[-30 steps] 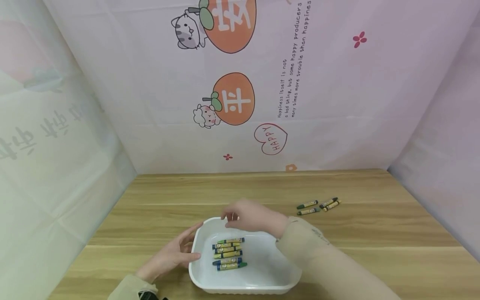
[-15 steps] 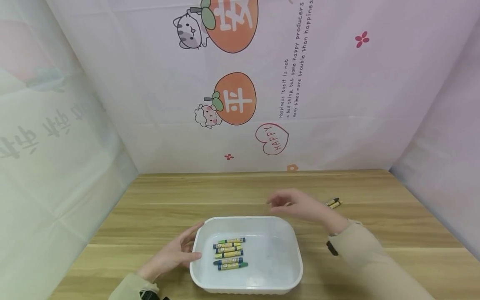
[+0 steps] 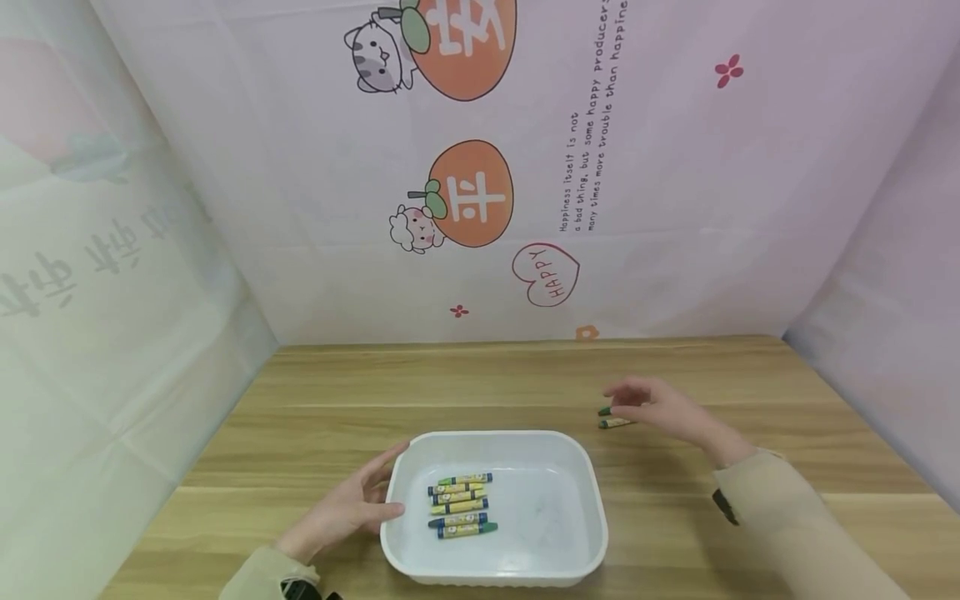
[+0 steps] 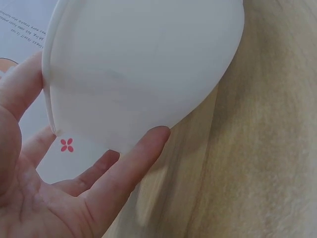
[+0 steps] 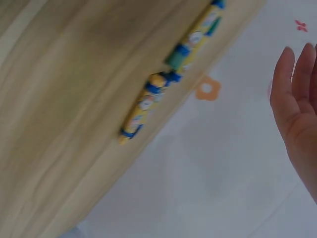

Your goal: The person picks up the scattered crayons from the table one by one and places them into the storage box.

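Hovering near loose crayons (image 3: 617, 423), right grip (image 3: 660, 410) fingers apart, left grip (image 3: 347, 504) clamped on white tray (image 3: 543, 517)

Tray (image 3: 543, 525): plain white. Crayons in the tray (image 3: 459, 507): yellow wrappers, blue end bands — tips green, yellow and a darker tone. Loose crayons (image 5: 143, 106): yellow and blue, blurred, with a green end and an orange-yellow one. Worktop (image 3: 420, 379): light brown, streaked wood grain. Rear cloth (image 3: 652, 275): pinkish white — printed with orange fruits (image 3: 471, 225) and black lettering (image 3: 596, 167). Sleeves (image 3: 802, 525): beige.
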{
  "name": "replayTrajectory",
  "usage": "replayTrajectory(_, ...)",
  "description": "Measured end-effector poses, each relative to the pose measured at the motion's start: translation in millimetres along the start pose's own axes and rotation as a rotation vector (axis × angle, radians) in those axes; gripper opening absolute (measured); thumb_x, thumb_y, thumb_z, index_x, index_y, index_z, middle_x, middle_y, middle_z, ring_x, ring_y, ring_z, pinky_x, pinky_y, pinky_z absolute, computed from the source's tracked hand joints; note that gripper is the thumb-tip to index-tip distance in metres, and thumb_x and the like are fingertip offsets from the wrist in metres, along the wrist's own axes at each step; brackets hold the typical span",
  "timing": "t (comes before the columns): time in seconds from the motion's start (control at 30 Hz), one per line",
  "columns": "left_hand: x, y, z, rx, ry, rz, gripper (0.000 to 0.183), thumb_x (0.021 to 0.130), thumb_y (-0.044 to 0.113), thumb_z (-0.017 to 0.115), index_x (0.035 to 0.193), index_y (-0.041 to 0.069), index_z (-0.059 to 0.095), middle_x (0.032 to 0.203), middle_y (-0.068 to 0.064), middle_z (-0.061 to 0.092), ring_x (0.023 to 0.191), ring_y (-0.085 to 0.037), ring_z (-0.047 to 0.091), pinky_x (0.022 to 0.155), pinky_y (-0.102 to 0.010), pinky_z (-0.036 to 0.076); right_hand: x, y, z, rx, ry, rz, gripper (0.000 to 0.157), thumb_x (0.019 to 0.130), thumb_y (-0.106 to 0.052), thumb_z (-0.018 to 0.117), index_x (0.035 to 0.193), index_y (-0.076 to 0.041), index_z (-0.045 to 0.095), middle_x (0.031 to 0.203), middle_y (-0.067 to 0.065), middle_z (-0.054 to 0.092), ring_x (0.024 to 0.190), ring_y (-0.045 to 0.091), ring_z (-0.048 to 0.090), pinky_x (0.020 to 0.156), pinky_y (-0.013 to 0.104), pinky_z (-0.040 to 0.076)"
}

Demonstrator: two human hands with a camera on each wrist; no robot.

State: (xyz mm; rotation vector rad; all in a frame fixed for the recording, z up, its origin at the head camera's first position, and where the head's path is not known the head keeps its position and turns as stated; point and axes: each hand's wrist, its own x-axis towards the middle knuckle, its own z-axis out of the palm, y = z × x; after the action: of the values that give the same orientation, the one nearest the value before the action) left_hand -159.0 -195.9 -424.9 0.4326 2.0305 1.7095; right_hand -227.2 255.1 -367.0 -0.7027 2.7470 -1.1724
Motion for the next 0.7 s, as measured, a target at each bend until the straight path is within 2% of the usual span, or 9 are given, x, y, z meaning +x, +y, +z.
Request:
replayTrajectory(0.07, 0.2, -0.3, -0.3, 0.0, 0.0, 0.002, 0.091, 0.083, 0.013, 0.07, 0.152, 0.009, 0.011, 0.144, -0.039, 0.022, 0.116, -0.035, 0.054, 0.08, -0.041, 0.057, 0.3, 6.6, 0.9, -0.045, 0.008, 0.002, 0.029, 0.09, -0.012, 0.062, 0.114, 0.005, 0.061, 0.101, 0.015, 0.066, 0.093, 0.023, 0.061, 0.075, 0.028, 0.054)
replayTrajectory(0.23, 0.0, -0.9, -0.2, -0.012, -0.004, 0.002, 0.091, 0.083, 0.012, 0.069, 0.152, 0.008, 0.01, 0.143, -0.04, 0.022, 0.114, -0.036, 0.055, 0.079, -0.043, 0.057, 1.6, 23.3, 6.4, -0.125, -0.016, 0.011, 0.027, 0.089, -0.008, 0.063, 0.112, 0.005, 0.061, 0.104, 0.02, 0.065, 0.097, 0.035, 0.06, 0.081, 0.045, 0.054)
replayTrajectory(0.4, 0.0, -0.1, 1.0, -0.013, 0.006, -0.003, 0.089, 0.084, 0.009, 0.068, 0.152, 0.009, 0.011, 0.143, -0.04, 0.023, 0.115, -0.037, 0.055, 0.078, -0.043, 0.057, 6.0, 42.6, 13.6, -0.205, -0.009, 0.001, 0.027, 0.085, -0.008, 0.067, 0.109, 0.003, 0.063, 0.106, 0.02, 0.066, 0.101, 0.04, 0.059, 0.086, 0.054, 0.05)
replayTrajectory(0.53, -0.8, 0.4, 1.3, -0.006, 0.005, 0.005, 0.088, 0.084, 0.009, 0.067, 0.152, 0.008, 0.01, 0.143, -0.04, 0.022, 0.115, -0.037, 0.054, 0.078, -0.042, 0.057, 9.6, 52.9, 19.1, -0.29, -0.004, -0.028, 0.029, 0.081, -0.007, 0.07, 0.107, 0.002, 0.064, 0.108, 0.019, 0.066, 0.103, 0.04, 0.059, 0.089, 0.056, 0.048)
replayTrajectory(0.7, -1.6, -0.2, 1.2, -0.005, -0.013, 0.028, 0.089, 0.085, 0.01, 0.067, 0.152, 0.006, 0.008, 0.142, -0.042, 0.022, 0.116, -0.037, 0.054, 0.079, -0.041, 0.057, 13.9, 58.4, 24.7, -0.42, -0.021, -0.096, 0.021, 0.079, -0.01, 0.073, 0.098, -0.003, 0.068, 0.096, 0.009, 0.068, 0.09, 0.028, 0.063, 0.081, 0.046, 0.053)
